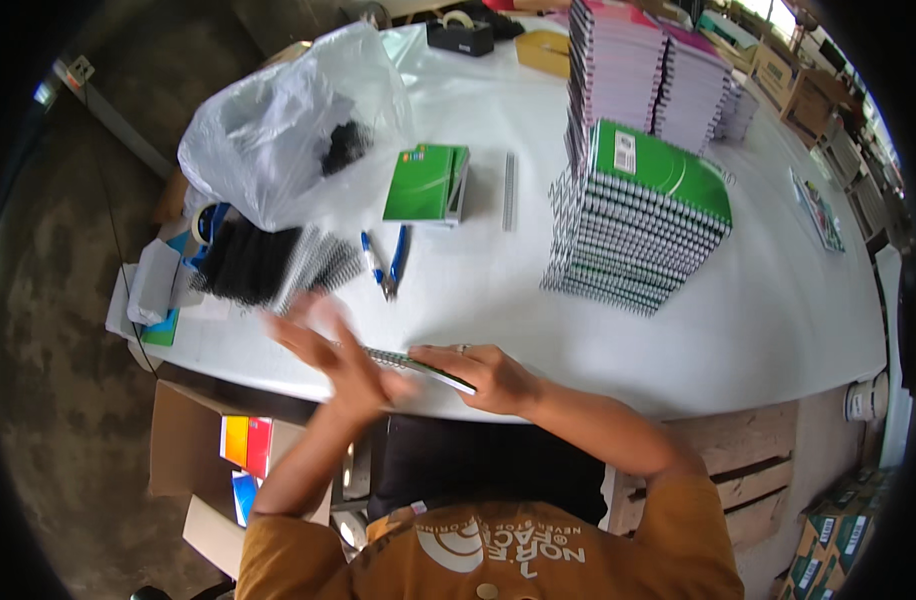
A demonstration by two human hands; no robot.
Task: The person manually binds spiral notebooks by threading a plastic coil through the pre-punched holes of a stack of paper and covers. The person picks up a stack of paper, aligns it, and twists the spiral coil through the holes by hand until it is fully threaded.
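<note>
At the near edge of the table my right hand is closed on a thin green notebook, which is tilted and seen almost edge-on. A wire spiral runs along the notebook's left end. Beside that spiral is my left hand, its fingers spread and blurred by motion; whether the palm touches the wire cannot be made out. Blue-handled pliers and a blue-and-white pen or small tool lie just beyond. Farther off are a small pile of green notebooks and one loose spiral.
A tall stack of spiral-bound green notebooks stands right, with taller pink-topped stacks behind. Black spirals and silver spirals lie left, near a plastic bag. A tape dispenser sits far back; an open carton stands below left.
</note>
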